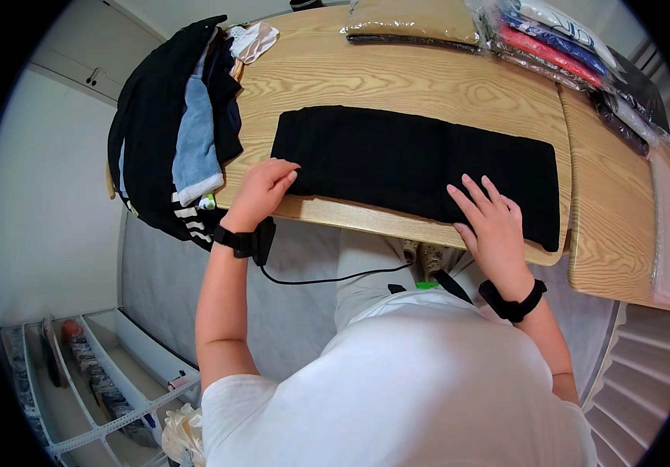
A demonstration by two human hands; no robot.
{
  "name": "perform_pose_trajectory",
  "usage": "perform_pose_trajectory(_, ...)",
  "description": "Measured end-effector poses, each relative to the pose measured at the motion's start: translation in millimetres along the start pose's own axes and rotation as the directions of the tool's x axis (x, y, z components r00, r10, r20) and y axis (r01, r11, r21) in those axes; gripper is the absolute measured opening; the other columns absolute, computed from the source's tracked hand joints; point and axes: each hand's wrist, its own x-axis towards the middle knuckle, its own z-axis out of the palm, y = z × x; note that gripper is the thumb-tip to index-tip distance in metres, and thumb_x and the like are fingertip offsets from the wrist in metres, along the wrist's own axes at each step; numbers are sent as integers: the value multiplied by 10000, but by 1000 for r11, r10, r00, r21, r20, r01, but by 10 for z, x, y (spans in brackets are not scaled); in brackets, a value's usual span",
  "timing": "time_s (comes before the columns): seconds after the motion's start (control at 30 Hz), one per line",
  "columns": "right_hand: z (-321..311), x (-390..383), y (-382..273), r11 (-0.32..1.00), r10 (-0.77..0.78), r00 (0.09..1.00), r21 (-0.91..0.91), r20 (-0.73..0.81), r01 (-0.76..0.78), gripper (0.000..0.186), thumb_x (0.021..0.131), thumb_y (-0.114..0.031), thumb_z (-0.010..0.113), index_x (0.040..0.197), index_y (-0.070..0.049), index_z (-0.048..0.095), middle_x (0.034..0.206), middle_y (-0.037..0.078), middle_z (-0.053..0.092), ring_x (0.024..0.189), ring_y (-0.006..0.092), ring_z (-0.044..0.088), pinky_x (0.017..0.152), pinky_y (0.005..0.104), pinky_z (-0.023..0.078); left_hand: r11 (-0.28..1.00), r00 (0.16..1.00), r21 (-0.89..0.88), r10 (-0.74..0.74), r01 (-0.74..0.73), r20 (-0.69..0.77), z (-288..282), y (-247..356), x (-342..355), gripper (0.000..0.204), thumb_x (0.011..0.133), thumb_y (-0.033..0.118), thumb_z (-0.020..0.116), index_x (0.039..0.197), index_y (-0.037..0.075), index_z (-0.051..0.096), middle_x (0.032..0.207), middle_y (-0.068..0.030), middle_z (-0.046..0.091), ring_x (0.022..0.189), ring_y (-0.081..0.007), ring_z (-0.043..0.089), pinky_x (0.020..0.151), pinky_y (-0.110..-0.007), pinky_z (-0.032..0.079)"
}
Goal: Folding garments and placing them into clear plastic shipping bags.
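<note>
A black garment (374, 156), folded into a long flat strip, lies along the near edge of the wooden table (312, 74). Which kind of garment it is cannot be made out. At its left end, the fingers of my left hand (261, 191) are closed on the near corner. My right hand (494, 226) rests on the right part of the cloth, fingers spread and nothing gripped. Both wrists carry black bands.
A heap of clothes (152, 132), black with light blue and striped pieces, hangs over the table's left end. Plastic-wrapped packs (553, 50) are stacked at the far right. A second wooden table (611, 226) adjoins on the right. White shelving (101, 389) stands lower left.
</note>
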Motion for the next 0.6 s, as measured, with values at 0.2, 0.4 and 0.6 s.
perform_pose_trajectory(0.2,-17,10,3,1000,1,1000,12,4,-1,589,764,-162,678,1316,-217,478,1352,53,465,1235,289,429,949,427,347,937,970,-260,-245,235,-7,23,-84,39,157,827,144,662,850,2,598,720,-52,598,664,-133,538,619,-257,432)
perform_pose_trajectory(0.4,-22,9,2,1000,6,1000,0,1,-6,589,761,-160,680,1313,-214,482,1353,50,466,1233,291,433,950,425,350,931,942,-243,-311,274,-128,114,-132,124,238,824,185,681,759,-6,555,615,-49,542,577,-136,497,553,-283,406)
perform_pose_trajectory(0.6,-6,2,-5,1000,9,1000,15,-9,-9,590,756,-155,683,1309,-210,486,1345,53,471,1226,294,439,949,421,356,963,942,48,-248,265,-226,163,-199,209,376,879,323,599,734,-14,515,656,-173,573,610,-361,523,566,-406,413)
